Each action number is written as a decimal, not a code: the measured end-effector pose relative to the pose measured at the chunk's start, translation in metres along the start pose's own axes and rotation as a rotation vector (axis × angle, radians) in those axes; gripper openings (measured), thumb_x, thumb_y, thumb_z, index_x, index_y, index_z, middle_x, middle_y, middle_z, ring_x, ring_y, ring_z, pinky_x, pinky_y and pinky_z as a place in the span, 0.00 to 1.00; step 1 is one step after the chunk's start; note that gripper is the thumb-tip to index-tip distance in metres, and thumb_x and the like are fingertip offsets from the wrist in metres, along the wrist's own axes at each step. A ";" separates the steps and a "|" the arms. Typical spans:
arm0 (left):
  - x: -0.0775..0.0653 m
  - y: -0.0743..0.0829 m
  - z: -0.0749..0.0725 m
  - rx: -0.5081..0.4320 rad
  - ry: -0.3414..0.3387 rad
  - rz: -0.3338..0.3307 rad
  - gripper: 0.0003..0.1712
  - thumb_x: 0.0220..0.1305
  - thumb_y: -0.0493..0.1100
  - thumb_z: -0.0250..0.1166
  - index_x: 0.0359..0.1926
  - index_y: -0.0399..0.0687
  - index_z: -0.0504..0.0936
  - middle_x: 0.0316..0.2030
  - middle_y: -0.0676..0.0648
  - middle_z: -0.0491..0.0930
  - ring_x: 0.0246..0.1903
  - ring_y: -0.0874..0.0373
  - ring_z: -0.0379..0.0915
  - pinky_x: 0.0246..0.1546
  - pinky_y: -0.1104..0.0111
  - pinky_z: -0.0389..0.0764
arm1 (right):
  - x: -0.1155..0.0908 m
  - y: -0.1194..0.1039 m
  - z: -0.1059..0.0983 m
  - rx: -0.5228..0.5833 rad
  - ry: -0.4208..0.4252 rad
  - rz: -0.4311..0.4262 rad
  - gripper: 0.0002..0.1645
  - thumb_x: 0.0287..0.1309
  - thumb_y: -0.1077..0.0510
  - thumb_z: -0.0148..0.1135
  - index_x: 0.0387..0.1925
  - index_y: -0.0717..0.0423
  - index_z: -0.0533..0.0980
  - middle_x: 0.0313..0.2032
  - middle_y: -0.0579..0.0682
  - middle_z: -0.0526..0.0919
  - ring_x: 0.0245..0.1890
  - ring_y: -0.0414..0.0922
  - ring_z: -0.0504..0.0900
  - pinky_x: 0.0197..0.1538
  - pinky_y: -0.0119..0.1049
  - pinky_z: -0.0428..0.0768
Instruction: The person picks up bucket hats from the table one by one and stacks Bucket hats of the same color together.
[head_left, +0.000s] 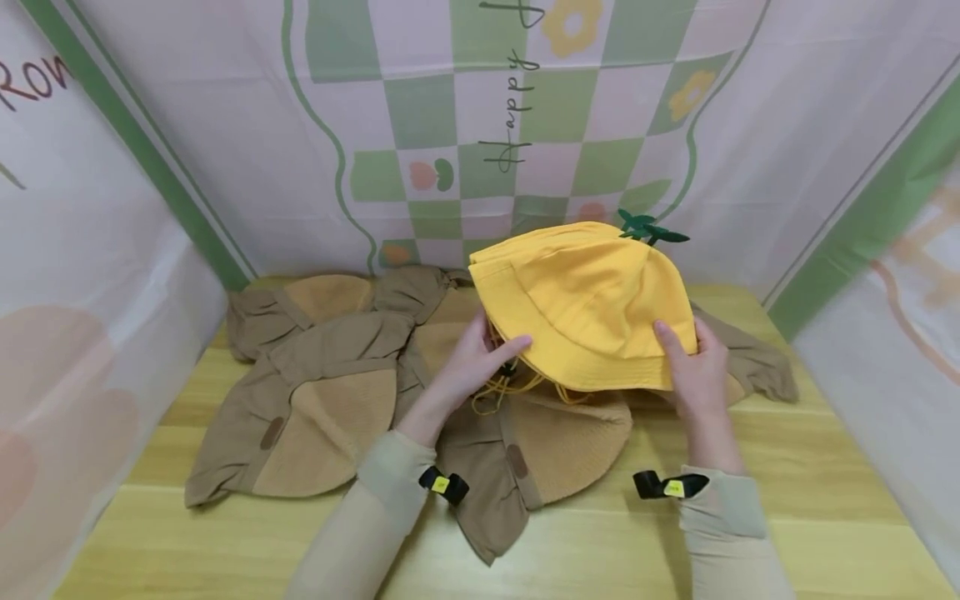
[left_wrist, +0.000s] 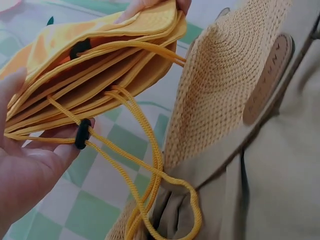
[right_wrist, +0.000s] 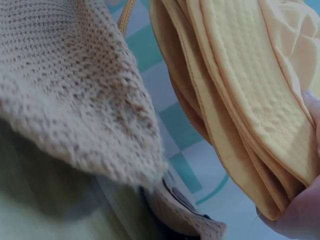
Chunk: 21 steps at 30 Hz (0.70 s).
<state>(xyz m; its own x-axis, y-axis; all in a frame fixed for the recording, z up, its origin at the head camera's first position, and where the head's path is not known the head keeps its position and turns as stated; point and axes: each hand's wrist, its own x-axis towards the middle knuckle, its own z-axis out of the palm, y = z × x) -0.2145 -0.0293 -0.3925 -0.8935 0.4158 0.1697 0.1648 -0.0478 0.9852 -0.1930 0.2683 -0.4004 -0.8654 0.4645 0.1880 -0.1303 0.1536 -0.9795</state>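
Observation:
Both hands hold a folded stack of yellow bucket hats (head_left: 592,317) above the table, with green sprout ornaments (head_left: 637,223) on top. My left hand (head_left: 474,360) pinches the left end of the brims, thumb in front and fingers behind. At the right end, my right hand (head_left: 701,371) grips the brims the same way. In the left wrist view, several brim layers lie together, and yellow cords (left_wrist: 145,165) with a black cord stopper (left_wrist: 82,134) hang below. The right wrist view shows the stacked brim edges (right_wrist: 240,100) against the right fingers.
Several brown caps with tan knitted parts (head_left: 341,433) lie spread over the wooden table (head_left: 622,558), some beneath the yellow hats. One knitted cap (left_wrist: 215,75) with a leather label is close to the left wrist. A printed checkered cloth (head_left: 487,108) hangs behind the table.

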 end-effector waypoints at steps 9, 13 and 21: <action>0.017 0.006 0.018 0.013 0.027 0.048 0.30 0.70 0.44 0.64 0.69 0.50 0.65 0.56 0.41 0.79 0.49 0.57 0.80 0.53 0.58 0.83 | 0.004 -0.014 -0.015 -0.041 -0.004 0.109 0.06 0.62 0.49 0.68 0.39 0.41 0.79 0.26 0.35 0.81 0.23 0.30 0.78 0.26 0.21 0.76; 0.024 0.009 0.029 0.070 0.088 0.024 0.25 0.71 0.47 0.63 0.64 0.44 0.72 0.53 0.41 0.82 0.45 0.59 0.81 0.46 0.69 0.84 | 0.008 -0.022 -0.025 0.010 -0.035 0.185 0.13 0.63 0.47 0.67 0.47 0.42 0.77 0.31 0.34 0.81 0.27 0.30 0.79 0.30 0.20 0.77; 0.038 0.013 0.048 0.091 0.056 0.008 0.24 0.72 0.51 0.61 0.63 0.47 0.73 0.49 0.43 0.83 0.46 0.52 0.81 0.42 0.67 0.83 | 0.015 -0.025 -0.045 0.056 0.001 0.271 0.17 0.61 0.45 0.68 0.49 0.40 0.76 0.36 0.34 0.78 0.32 0.30 0.76 0.33 0.18 0.76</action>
<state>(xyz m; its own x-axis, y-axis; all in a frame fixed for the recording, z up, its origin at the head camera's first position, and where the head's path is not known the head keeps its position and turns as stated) -0.2257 0.0297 -0.3743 -0.9135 0.3645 0.1809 0.2068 0.0328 0.9778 -0.1809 0.3110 -0.3693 -0.8720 0.4827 -0.0819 0.0798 -0.0249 -0.9965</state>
